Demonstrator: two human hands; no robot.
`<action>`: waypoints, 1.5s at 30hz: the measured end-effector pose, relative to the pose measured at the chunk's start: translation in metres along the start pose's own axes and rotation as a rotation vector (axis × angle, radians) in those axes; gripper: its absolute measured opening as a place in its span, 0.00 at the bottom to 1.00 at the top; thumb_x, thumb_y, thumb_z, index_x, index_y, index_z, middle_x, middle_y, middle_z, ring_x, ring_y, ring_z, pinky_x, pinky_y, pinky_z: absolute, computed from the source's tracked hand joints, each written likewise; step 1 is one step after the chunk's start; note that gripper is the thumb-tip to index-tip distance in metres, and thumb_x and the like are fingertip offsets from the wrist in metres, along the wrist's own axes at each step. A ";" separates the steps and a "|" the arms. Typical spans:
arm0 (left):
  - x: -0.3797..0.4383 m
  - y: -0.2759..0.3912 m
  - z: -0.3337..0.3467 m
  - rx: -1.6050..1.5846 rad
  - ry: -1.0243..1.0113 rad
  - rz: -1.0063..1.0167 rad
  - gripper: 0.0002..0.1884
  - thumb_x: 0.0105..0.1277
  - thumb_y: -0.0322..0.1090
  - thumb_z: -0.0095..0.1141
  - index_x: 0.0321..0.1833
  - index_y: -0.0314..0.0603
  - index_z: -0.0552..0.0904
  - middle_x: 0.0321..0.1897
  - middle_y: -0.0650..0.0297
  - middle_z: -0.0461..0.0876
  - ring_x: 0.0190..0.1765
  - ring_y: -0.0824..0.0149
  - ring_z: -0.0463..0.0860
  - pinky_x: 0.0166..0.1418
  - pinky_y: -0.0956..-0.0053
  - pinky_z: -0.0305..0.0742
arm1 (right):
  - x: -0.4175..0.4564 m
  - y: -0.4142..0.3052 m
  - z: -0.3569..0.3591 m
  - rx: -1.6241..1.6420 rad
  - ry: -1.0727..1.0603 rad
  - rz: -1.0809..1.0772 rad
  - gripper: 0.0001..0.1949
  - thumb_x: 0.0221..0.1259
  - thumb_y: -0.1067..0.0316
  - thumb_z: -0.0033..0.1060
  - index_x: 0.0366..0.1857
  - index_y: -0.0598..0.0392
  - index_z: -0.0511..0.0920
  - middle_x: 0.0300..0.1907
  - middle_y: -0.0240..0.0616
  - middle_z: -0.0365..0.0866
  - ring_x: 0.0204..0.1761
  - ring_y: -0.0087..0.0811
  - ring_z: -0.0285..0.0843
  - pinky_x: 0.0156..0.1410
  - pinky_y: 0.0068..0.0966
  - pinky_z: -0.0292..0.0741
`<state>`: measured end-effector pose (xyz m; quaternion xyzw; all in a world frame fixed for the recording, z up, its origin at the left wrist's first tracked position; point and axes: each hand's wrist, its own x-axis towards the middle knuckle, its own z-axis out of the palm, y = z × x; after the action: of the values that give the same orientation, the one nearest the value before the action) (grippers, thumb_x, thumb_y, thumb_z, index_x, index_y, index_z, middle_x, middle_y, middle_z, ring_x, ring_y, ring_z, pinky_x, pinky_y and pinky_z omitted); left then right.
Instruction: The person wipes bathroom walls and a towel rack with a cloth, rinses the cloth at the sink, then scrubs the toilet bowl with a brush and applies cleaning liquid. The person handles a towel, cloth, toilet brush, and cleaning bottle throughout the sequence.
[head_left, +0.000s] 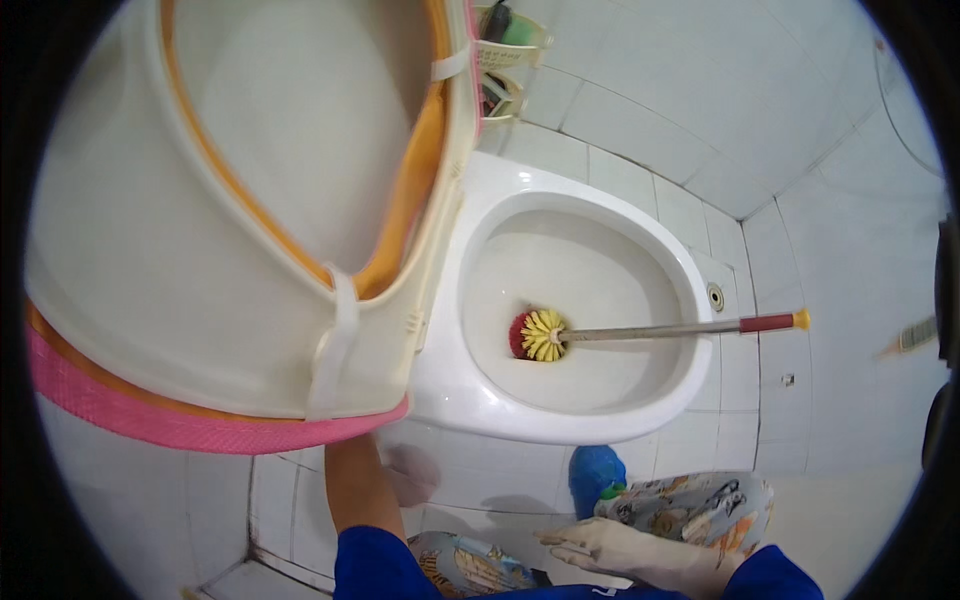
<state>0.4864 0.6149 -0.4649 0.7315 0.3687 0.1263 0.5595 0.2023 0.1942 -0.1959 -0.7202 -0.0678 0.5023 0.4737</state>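
Inside the white ceramic toilet bowl (517, 420) lies a toilet brush (637, 332) with yellow and red bristles. Its head sits at the drain hole, while the metal handle leans across the bowl's right rim. The cream toilet lid and seat (97, 217), with pink fabric, orange lining and white straps, stand raised at upper left. My left forearm reaches up to the lid's lower edge, and my left hand is out of view behind it. My right hand (600, 551), in a whitish glove, is below the bowl with fingers slightly apart, touching neither brush nor bowl.
A wall caddy (510, 49) holding small items hangs beyond the lid. A round floor drain (716, 297) lies right of the bowl. Blue footwear (595, 476) and patterned trousers (690, 510) show below. A blurred brush-like item (916, 334) lies far right.
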 end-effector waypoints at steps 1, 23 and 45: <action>-0.004 -0.005 -0.006 -0.032 -0.008 0.007 0.33 0.75 0.31 0.69 0.81 0.38 0.73 0.75 0.54 0.81 0.75 0.54 0.80 0.80 0.62 0.71 | 0.006 -0.001 0.001 -0.070 0.017 -0.057 0.26 0.88 0.53 0.51 0.80 0.53 0.74 0.69 0.52 0.85 0.69 0.50 0.85 0.77 0.38 0.80; -0.263 0.190 -0.227 -0.166 -1.203 -0.246 0.37 0.57 0.19 0.81 0.72 0.36 0.80 0.60 0.60 0.87 0.62 0.62 0.86 0.68 0.63 0.83 | 0.007 -0.132 -0.010 -0.127 0.295 -0.244 0.45 0.71 0.48 0.73 0.88 0.46 0.60 0.80 0.54 0.74 0.80 0.55 0.72 0.83 0.45 0.71; -0.325 0.384 -0.038 -1.008 -1.818 -0.093 0.39 0.67 0.68 0.74 0.61 0.36 0.84 0.47 0.53 0.90 0.52 0.57 0.89 0.66 0.59 0.83 | -0.014 -0.073 0.001 1.580 -0.289 -0.586 0.45 0.65 0.52 0.85 0.79 0.66 0.69 0.66 0.52 0.88 0.60 0.43 0.93 0.62 0.40 0.93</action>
<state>0.3898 0.3820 -0.0280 0.2171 -0.2598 -0.3550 0.8714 0.2221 0.2265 -0.1317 -0.0607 0.0592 0.3461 0.9344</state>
